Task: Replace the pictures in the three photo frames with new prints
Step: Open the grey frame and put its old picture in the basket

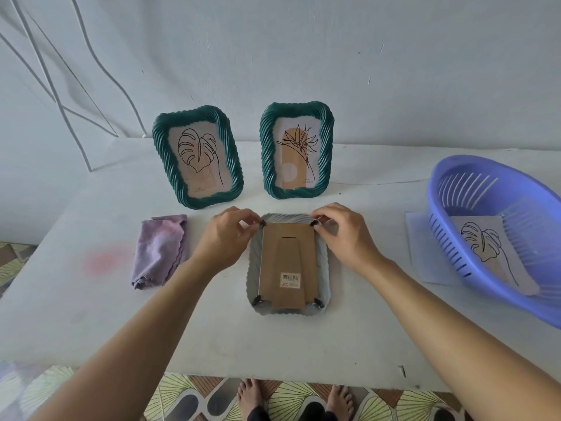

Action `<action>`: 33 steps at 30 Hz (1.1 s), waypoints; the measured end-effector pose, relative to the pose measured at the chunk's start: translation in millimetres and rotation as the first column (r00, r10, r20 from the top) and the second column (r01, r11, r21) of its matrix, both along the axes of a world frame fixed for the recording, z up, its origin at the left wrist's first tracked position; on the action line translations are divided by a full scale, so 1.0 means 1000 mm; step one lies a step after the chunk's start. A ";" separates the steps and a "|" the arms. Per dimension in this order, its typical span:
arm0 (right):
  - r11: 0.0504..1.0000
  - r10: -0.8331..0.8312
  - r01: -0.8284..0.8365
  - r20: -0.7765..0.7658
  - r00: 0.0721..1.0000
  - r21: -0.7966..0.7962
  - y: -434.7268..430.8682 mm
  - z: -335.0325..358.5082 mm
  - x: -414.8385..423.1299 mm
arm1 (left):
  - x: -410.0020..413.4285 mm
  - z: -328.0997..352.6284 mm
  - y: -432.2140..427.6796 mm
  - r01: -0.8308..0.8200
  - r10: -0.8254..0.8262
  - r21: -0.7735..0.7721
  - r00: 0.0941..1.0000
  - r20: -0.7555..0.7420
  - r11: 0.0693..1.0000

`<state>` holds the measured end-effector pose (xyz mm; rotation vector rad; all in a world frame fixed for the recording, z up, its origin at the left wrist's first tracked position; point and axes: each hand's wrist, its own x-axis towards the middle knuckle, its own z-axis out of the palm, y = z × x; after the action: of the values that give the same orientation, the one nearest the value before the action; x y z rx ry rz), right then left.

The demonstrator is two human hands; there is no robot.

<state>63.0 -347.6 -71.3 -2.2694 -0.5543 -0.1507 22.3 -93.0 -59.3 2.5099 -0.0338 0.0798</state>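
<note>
A third photo frame (290, 265) lies face down on the white table (91, 299), its brown cardboard back with a barcode sticker facing up. My left hand (226, 237) pinches the small black clip at the back's far left corner. My right hand (343, 233) pinches the black clip at the far right corner. Two more black clips sit at the near corners. Two green twisted-rim frames stand upright behind: the left frame (197, 158) shows a monstera leaf drawing, the right frame (297, 151) a flower drawing.
A folded purple cloth (161, 250) lies left of the face-down frame. A blue slotted plastic basket (498, 235) at the right holds a leaf print (485, 247) and stands partly on a pale sheet (422, 247). A wall rises behind the table. Bare feet show below the front edge.
</note>
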 end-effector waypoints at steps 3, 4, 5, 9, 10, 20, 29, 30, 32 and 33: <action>1.000 -0.014 0.014 -0.007 1.000 -0.006 0.001 -0.001 0.007 | 0.005 0.000 0.001 0.010 -0.010 -0.038 1.000 -0.009 0.999; 1.000 -0.021 0.021 -0.016 1.000 -0.007 0.002 -0.001 0.009 | 0.007 0.000 0.001 0.011 -0.012 -0.043 1.000 -0.013 0.999; 1.000 -0.026 0.026 -0.024 0.999 -0.007 0.002 -0.001 0.010 | 0.008 0.000 0.001 0.009 -0.010 -0.045 1.000 -0.015 0.999; 0.999 -0.051 0.051 -0.046 0.998 -0.003 0.006 -0.001 0.010 | 0.016 -0.001 0.002 0.021 -0.021 -0.010 1.000 -0.012 1.000; 0.998 -0.062 0.062 -0.059 0.996 0.001 0.007 -0.001 0.010 | 0.018 -0.001 0.003 0.026 -0.026 -0.004 1.000 -0.005 1.000; 0.957 -0.259 0.280 -0.221 0.940 0.074 0.019 0.003 0.018 | 0.022 -0.004 0.006 0.035 -0.035 0.004 0.999 0.002 0.999; 0.946 -0.295 0.319 -0.262 0.919 0.056 0.024 0.012 0.020 | 0.032 0.002 0.006 0.052 -0.053 -0.016 0.991 -0.122 0.999; 0.949 -0.291 0.313 -0.276 0.916 0.038 0.024 0.014 0.021 | 0.033 0.004 0.006 0.059 -0.060 -0.009 0.990 -0.131 0.998; 0.952 -0.292 0.307 -0.296 0.909 0.005 0.024 0.018 0.024 | 0.034 0.006 0.004 0.062 -0.060 0.013 0.990 -0.128 0.998; 0.951 -0.295 0.308 -0.301 0.907 -0.004 0.024 0.019 0.024 | 0.035 0.006 0.003 0.055 -0.052 0.025 0.992 -0.117 0.998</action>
<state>87.2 -323.8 -52.7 -2.2661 -0.0375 0.0300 56.9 -90.2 -53.8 2.5359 -0.0550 -0.0899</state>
